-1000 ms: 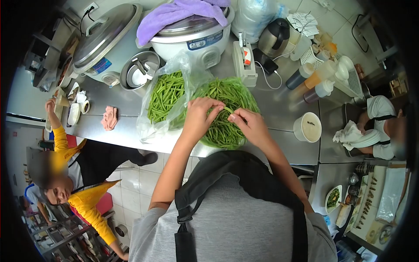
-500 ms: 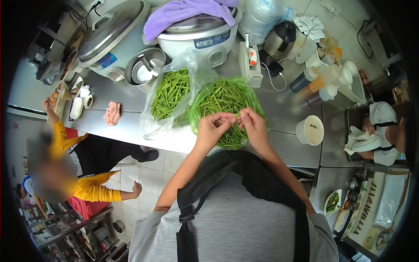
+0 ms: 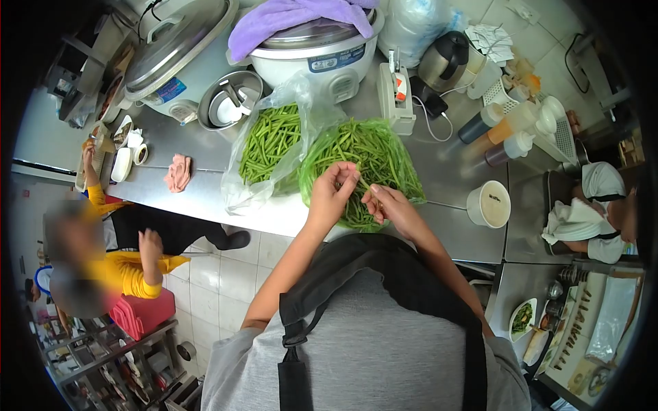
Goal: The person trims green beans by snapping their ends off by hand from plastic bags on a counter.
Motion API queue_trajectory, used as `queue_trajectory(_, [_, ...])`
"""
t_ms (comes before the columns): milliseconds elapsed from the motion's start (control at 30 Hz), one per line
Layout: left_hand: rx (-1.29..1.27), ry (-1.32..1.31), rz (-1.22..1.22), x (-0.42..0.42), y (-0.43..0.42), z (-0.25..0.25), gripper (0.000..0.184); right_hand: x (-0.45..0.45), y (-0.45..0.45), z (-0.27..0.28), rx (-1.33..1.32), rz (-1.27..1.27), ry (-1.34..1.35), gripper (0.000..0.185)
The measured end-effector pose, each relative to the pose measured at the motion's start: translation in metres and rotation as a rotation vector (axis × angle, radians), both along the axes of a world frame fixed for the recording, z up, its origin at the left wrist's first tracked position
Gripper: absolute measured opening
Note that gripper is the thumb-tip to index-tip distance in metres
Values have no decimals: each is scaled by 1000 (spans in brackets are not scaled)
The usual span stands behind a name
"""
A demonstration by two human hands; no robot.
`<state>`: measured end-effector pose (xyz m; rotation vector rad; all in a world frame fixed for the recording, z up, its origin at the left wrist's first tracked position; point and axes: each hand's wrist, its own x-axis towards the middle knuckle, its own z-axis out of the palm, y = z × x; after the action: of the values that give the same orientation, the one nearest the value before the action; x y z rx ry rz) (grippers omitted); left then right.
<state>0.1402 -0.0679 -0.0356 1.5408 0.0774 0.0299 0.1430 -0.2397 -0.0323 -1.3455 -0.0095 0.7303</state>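
Note:
Over a green plastic bag [image 3: 409,179] piled with green beans [image 3: 356,140], my two hands work close together. My left hand [image 3: 332,195] is closed in a pinch on a single green bean [image 3: 364,181], which slants down toward the other hand. The fingers of my right hand [image 3: 396,209] are curled together at the lower end of that bean; what exactly they grip is partly hidden. Left of the green bag, a clear plastic bag [image 3: 238,195] lies open with more green beans [image 3: 271,147] in it.
Behind the bags stand a rice cooker [image 3: 319,58] under a purple towel [image 3: 295,24] and a metal pot [image 3: 236,89]. A pink cloth [image 3: 178,172] lies left; a white tub [image 3: 489,205] and sauce bottles [image 3: 510,147] stand right. A person in yellow sleeves [image 3: 137,270] is at left.
My hands have drawn slightly apart, the right one moving down and the left one up a little, with the bean showing between them. The person at left has raised a hand.

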Motion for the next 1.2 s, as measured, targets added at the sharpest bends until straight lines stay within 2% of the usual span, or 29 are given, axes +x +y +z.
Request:
queue_trajectory(33, [25, -22, 11, 0, 1, -1, 17, -1, 1, 0, 5, 17, -16, 34])
queue_trajectory(233, [-226, 8, -38, -6, -3, -3, 14, -2, 0, -9, 22, 36, -11, 30])
queue_trajectory(433, [-619, 360, 1, -12, -3, -8, 21, -8, 7, -13, 85, -21, -81, 27])
queue_trajectory(533, [-681, 496, -128, -10, 5, -16, 23, -9, 8, -8, 31, -42, -91, 26])
queue_trajectory(633, [-718, 535, -84, -13, 2, -11, 22, -9, 11, -11, 52, -89, -151, 24])
queue_trajectory(733, [-821, 564, -145, -11, 3, -23, 20, -7, 10, -13, 45, -76, -176, 26])
queue_trajectory(833, [-952, 589, -302, -11, 3, -39, 19, -7, 14, -7, 101, -79, -179, 27])
queue_trajectory(867, [-830, 585, -217, -13, 2, -42, 18, -6, 14, -5, 126, -95, -152, 27])
queue_trajectory(933, [-582, 571, -57, -13, -2, -11, 16, -1, 11, -3, 176, -133, -102, 25])
queue_trajectory(1033, [-221, 114, 135, -5, 17, -4, 13, 15, 1, -15, 365, -249, 4, 21])
queue_trajectory(1133, [150, -143, 428, 5, 57, 15, 7, 40, 4, -7, 154, -319, 32, 20])
queue_trajectory(1200, [247, -156, 548, 13, 86, 21, 14, 62, 9, -24, -155, -217, -260, 19])
